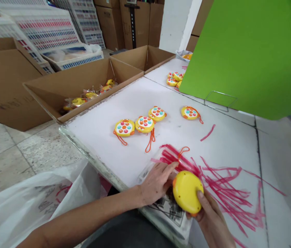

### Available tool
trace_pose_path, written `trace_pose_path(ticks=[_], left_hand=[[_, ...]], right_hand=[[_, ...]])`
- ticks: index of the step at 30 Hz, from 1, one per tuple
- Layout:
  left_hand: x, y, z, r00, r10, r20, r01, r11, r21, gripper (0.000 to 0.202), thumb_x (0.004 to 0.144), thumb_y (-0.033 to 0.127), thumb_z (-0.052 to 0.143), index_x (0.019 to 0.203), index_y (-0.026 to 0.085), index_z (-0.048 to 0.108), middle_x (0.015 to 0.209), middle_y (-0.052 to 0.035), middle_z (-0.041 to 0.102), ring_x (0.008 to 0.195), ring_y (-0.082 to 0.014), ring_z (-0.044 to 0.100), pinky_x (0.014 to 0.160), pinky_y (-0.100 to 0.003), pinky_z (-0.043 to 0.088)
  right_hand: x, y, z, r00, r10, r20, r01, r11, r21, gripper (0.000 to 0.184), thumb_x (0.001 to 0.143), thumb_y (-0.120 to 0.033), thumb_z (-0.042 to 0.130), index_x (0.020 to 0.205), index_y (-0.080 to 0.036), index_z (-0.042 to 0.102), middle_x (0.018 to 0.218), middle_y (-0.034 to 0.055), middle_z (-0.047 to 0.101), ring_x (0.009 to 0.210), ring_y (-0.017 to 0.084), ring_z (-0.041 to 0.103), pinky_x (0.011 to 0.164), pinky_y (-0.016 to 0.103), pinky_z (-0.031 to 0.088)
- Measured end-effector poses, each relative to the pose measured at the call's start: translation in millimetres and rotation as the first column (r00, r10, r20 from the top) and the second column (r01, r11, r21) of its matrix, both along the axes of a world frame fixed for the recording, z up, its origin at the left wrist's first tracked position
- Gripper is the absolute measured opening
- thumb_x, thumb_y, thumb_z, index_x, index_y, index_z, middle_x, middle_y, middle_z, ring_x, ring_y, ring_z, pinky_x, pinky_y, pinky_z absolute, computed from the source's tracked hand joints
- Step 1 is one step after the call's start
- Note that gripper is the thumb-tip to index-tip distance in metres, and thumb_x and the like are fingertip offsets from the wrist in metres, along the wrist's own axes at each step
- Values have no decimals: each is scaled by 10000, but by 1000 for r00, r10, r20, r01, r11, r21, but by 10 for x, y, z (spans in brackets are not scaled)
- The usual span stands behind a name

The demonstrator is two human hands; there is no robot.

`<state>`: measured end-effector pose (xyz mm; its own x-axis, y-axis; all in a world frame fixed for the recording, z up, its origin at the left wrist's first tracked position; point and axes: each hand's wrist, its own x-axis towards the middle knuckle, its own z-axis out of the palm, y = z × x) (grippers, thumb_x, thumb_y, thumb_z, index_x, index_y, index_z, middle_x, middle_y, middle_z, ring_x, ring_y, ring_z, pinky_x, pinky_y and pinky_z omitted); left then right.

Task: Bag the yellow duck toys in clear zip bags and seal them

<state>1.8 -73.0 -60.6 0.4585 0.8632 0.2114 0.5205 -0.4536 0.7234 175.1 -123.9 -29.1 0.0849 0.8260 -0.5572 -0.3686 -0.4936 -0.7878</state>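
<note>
My right hand point(211, 213) grips a round yellow toy point(188, 191) with its plain back facing up, the thumb lying across the rim. Beside it my left hand point(158, 182) is closed, thumb and forefinger pinching the orange cord loop point(183, 151), which sticks up past the fingertips. Beneath both hands lies a stack of clear plastic bags point(169, 210) with dark print. A bundle of pink plastic ribbons point(225, 186) spreads out to the right. Farther up the table, several yellow toys lie with button faces up, among them one toy point(124, 127) at the left and another point(190, 113) at the right.
An open cardboard box point(83, 82) with bagged toys stands along the left table edge, and another box point(158, 57) behind it. A green board point(246, 58) rises at the right on a wire stand. More toys point(172, 81) are piled beyond. A white sack point(39, 203) is at lower left.
</note>
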Motion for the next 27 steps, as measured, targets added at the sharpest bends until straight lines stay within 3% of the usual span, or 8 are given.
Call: trace_pose_path(ticks=[5, 10, 12, 14, 17, 21, 25, 27], left_hand=[[10, 24, -44, 988, -108, -113, 114, 993, 42, 198, 825, 213, 501, 993, 141, 576, 884, -77, 603, 851, -203, 518, 774, -328, 396], [67, -80, -15, 918, -143, -369, 242, 941, 238, 157, 882, 183, 430, 881, 125, 576, 855, -80, 588, 835, -196, 507, 796, -347, 381], [74, -126, 34, 902, -155, -403, 299, 897, 325, 139, 878, 166, 442, 894, 113, 570, 865, -82, 592, 872, -204, 507, 833, -369, 364], [69, -158, 81, 908, -153, -391, 310, 873, 377, 139, 881, 148, 434, 885, 111, 568, 862, -75, 596, 872, -198, 508, 831, -367, 359], [50, -187, 111, 926, -136, -353, 279, 876, 394, 182, 888, 134, 414, 782, 127, 562, 765, -53, 579, 767, -163, 502, 759, -333, 365], [-10, -205, 136, 963, -88, -255, 189, 893, 409, 237, 894, 193, 448, 686, 145, 552, 667, -27, 556, 674, -140, 469, 718, -324, 356], [-205, -140, 293, 995, 27, -99, 10, 934, 358, 223, 875, 199, 482, 688, 138, 586, 646, -31, 577, 675, -145, 472, 748, -330, 367], [-334, -92, 400, 990, 139, -15, -132, 967, 218, 227, 880, 218, 469, 727, 130, 611, 659, -43, 592, 687, -152, 494, 709, -300, 382]], right_hand=[[118, -118, 90, 963, 267, 35, -268, 963, 35, 440, 687, -446, 711, 1024, -177, 622, 866, 88, 647, 648, 200, 578, 482, 280, 479], [69, 70, 195, 988, 0, 154, -26, 986, 164, 384, 760, -451, 638, 1080, -255, 554, 993, 35, 597, 723, 169, 561, 512, 257, 479], [28, 150, 190, 930, 25, 366, -104, 975, 199, 443, 753, -484, 627, 1107, -239, 522, 896, 17, 605, 638, 156, 561, 524, 266, 478], [22, 188, 152, 809, 124, 574, -264, 950, 167, 491, 758, -515, 597, 1123, -201, 497, 700, -12, 593, 518, 156, 541, 523, 283, 465], [74, 168, 74, 682, 229, 694, -412, 905, 106, 569, 766, -551, 551, 1174, -165, 458, 561, -30, 555, 468, 184, 524, 483, 291, 436], [121, 79, 20, 619, 247, 746, -454, 887, 82, 575, 801, -543, 499, 1242, -178, 449, 554, -22, 574, 472, 198, 533, 478, 295, 424], [104, 11, 36, 617, 180, 766, -434, 890, 141, 477, 816, -510, 496, 1200, -231, 538, 911, 45, 679, 767, 238, 628, 671, 332, 487], [114, -9, 42, 612, 168, 773, -438, 886, 155, 436, 822, -495, 502, 1179, -251, 560, 1008, 39, 666, 853, 246, 622, 737, 348, 491]])
